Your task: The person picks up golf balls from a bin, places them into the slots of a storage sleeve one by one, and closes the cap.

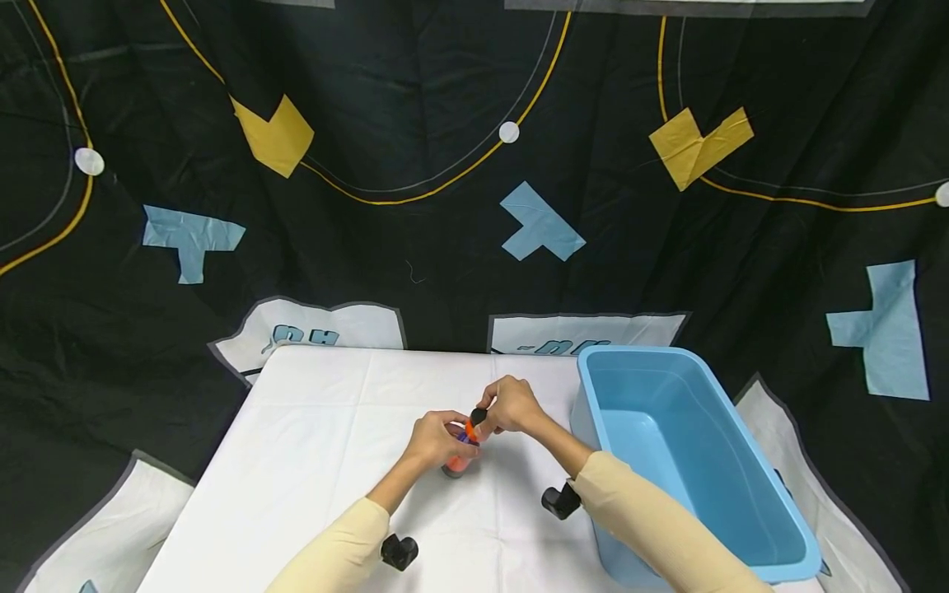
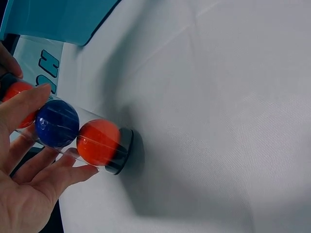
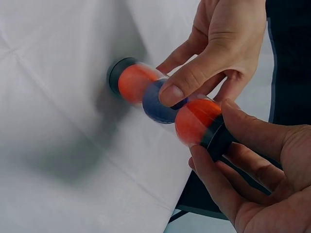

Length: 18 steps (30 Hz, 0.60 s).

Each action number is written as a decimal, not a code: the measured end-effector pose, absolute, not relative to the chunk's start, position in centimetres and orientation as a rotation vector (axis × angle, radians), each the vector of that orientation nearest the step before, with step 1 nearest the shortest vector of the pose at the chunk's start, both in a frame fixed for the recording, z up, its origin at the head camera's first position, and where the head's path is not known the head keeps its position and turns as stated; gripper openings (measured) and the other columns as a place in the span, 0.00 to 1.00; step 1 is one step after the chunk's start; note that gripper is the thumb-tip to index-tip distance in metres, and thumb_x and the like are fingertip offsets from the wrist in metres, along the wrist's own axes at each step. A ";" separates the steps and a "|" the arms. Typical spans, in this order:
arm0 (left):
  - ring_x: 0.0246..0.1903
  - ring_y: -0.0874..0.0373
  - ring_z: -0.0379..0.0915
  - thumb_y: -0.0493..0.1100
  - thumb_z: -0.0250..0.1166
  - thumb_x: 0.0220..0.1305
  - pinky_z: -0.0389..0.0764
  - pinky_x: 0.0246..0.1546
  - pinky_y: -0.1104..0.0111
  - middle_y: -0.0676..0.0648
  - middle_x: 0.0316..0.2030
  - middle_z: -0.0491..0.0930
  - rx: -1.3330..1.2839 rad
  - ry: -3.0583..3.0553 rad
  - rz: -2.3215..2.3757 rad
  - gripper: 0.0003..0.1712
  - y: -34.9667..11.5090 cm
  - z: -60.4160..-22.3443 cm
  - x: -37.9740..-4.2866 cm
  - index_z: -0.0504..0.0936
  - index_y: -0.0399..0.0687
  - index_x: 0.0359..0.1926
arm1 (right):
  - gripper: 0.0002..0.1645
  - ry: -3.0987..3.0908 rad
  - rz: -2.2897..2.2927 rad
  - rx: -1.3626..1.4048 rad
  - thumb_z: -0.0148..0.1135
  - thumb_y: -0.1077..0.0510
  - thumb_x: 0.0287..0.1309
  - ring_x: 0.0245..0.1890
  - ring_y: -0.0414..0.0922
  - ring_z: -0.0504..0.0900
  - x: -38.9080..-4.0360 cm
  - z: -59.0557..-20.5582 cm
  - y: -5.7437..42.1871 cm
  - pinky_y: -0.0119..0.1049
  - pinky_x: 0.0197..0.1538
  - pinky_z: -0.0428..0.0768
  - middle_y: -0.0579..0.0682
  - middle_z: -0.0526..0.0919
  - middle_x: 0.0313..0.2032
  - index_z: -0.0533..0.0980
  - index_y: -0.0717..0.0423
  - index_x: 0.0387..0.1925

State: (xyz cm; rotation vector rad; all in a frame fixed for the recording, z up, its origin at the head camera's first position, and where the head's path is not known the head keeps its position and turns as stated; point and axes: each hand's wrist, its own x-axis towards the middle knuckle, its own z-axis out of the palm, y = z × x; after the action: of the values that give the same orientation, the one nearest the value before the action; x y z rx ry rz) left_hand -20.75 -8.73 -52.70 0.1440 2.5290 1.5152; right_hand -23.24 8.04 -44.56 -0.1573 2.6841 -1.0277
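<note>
A clear tube with black end caps holds three balls in a row: an orange ball [image 3: 137, 83], a blue ball [image 2: 57, 124] and another orange ball [image 3: 197, 121]. My left hand [image 1: 435, 441] grips the tube round its middle, thumb over the blue ball in the right wrist view. With thumb and fingers my right hand [image 1: 511, 405] pinches the black cap [image 3: 221, 141] at the upper end. The tube is tilted, its lower black cap [image 2: 121, 151] close over the white table.
To the right of the hands stands a large light-blue bin [image 1: 667, 461], my right forearm overlapping its near side. The white-covered table [image 1: 326, 445] stretches to the left. Behind it hangs a black cloth [image 1: 415, 263] with taped markers.
</note>
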 end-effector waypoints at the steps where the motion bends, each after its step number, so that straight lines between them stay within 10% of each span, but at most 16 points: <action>1: 0.34 0.53 0.87 0.38 0.83 0.41 0.86 0.36 0.63 0.40 0.36 0.90 0.141 2.527 1.518 0.26 -8.8 -52.7 -20.7 0.87 0.41 0.45 | 0.17 2.684 -1.026 -0.165 0.85 0.68 0.31 0.20 0.44 0.87 -23.2 -44.5 7.9 0.29 0.25 0.83 0.61 0.85 0.36 0.87 0.58 0.29; 18: 0.35 0.51 0.87 0.39 0.84 0.41 0.86 0.36 0.62 0.40 0.36 0.89 0.138 2.573 1.482 0.26 -8.8 -52.2 -20.5 0.87 0.40 0.45 | 0.25 2.566 -0.956 -0.253 0.83 0.63 0.39 0.31 0.52 0.89 -23.8 -43.9 9.3 0.35 0.32 0.85 0.50 0.88 0.31 0.85 0.58 0.44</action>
State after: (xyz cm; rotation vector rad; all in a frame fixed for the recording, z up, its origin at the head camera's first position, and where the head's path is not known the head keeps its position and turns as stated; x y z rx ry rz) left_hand -20.47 -8.76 -52.24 0.1379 2.5734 1.4823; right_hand -23.79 9.30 -43.90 -0.2529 2.5661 -0.9556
